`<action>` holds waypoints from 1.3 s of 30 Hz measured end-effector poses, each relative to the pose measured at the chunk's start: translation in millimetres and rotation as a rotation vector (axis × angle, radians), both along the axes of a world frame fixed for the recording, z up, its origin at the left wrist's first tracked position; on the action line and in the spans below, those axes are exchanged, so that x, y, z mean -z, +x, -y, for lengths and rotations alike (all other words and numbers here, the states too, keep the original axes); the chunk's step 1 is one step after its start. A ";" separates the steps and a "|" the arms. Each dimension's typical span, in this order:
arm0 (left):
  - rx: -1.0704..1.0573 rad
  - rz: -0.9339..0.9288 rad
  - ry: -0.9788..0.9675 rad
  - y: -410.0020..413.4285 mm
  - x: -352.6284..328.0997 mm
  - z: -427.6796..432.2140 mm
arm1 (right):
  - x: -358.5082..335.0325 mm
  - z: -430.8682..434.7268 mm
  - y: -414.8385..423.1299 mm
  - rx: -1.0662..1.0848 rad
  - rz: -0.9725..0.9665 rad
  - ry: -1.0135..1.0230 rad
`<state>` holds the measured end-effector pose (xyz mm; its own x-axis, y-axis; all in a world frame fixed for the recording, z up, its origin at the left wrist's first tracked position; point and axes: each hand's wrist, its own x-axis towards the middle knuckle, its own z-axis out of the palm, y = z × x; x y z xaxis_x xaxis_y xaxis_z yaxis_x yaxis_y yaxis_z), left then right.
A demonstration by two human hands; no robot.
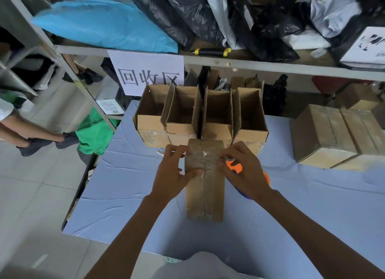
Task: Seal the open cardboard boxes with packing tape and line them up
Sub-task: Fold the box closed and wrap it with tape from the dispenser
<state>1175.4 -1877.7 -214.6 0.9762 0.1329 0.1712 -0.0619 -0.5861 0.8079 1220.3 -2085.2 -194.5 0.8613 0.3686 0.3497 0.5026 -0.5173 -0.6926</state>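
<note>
Head view: both hands work clear tape (203,159) across the closed box (205,180), just before the open boxes (200,114). Left hand (174,170) grips the box's side; right hand (243,170) pinches the tape. Next, probably, press it flat.

A parcel stockroom: metal shelves (229,62) piled with plastic mail bags (187,18), a paper sign (145,70) reading "回收区", and open cardboard boxes (200,116) on a cloth-covered tabletop (129,174).

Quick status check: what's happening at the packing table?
Both hands, left and right, pressing tape onto closed box. Four open boxes behind. Nothing blocking.
</note>
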 end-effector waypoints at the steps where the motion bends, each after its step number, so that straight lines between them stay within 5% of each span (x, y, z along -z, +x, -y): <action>1: -0.013 0.007 0.010 1.0 -1.5 0.6 | -0.9 -0.5 0.1 0.008 0.014 -0.018; 11: 0.129 -0.090 -0.120 -4.5 -12.7 -11.1 | -6.8 -8.4 -8.4 0.105 -0.119 0.066; 17: -0.027 -0.055 -0.170 -1.5 -18.6 -5.8 | -14.0 -11.6 -10.1 0.145 -0.217 0.123; 28: -0.267 -0.249 -0.600 7.9 -25.7 14.0 | -19.3 -21.5 -6.7 0.272 -0.486 0.240; 33: -0.356 -0.386 -0.749 14.9 -35.4 13.2 | -23.1 -22.5 9.3 0.418 -0.889 0.611; 34: -0.351 -0.404 -0.761 15.6 -37.7 13.5 | -24.0 -23.7 11.2 0.434 -0.880 0.591; 36: -0.315 -0.379 -0.785 17.5 -39.4 12.2 | -26.3 -26.3 10.2 0.398 -0.530 0.339; 39: -0.218 -0.236 -0.570 18.9 -36.5 11.2 | -24.7 -27.4 3.4 0.000 -0.050 0.094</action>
